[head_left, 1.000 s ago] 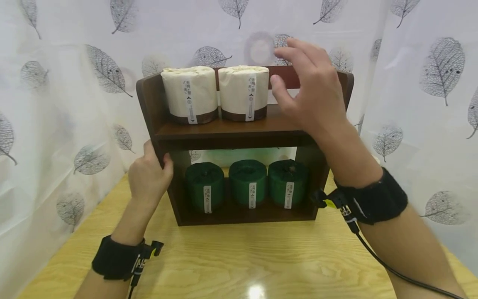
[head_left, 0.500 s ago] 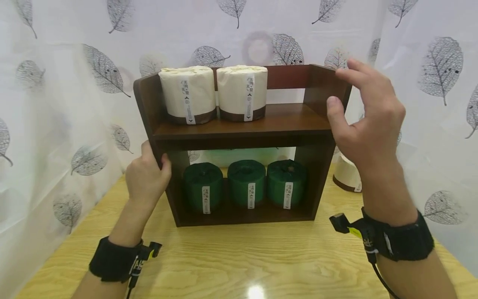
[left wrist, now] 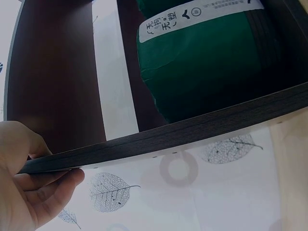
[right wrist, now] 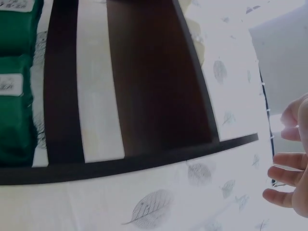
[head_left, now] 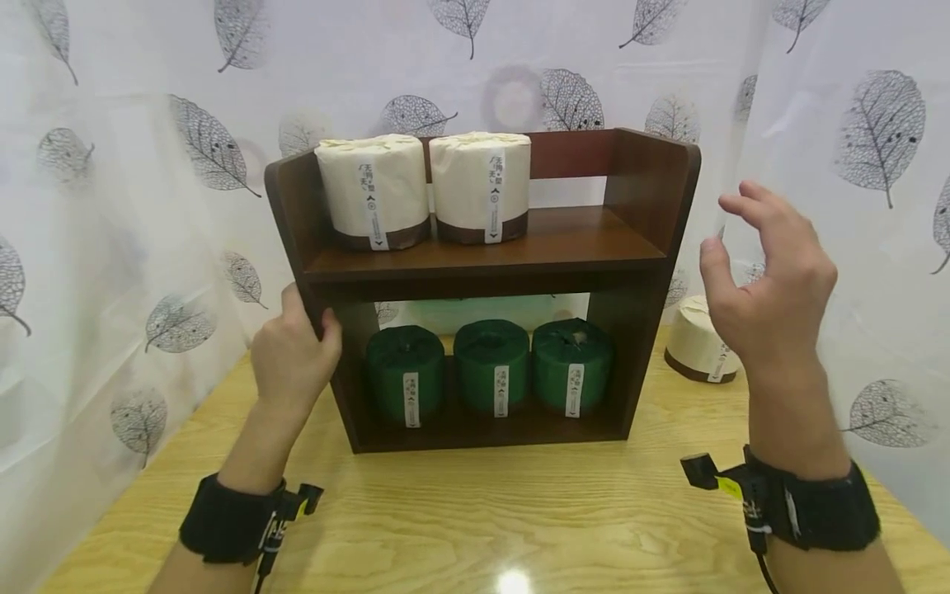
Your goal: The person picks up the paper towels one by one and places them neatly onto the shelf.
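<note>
Cream roll (head_left: pixel 688 337) beside shelf (head_left: pixel 586 235) more visible, right fingers (head_left: pixel 751 211) lower

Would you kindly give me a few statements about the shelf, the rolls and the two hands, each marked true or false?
1. The left hand holds the side edge of the shelf. True.
2. Both hands hold the shelf. False: the right hand holds nothing.
3. Three green rolls stand on the lower level. True.
4. Two cream rolls stand on the upper level. True.
5. Those cream rolls sit below the green ones. False: they are above.
6. Every roll is on the shelf. False: a third cream roll stands on the table.
</note>
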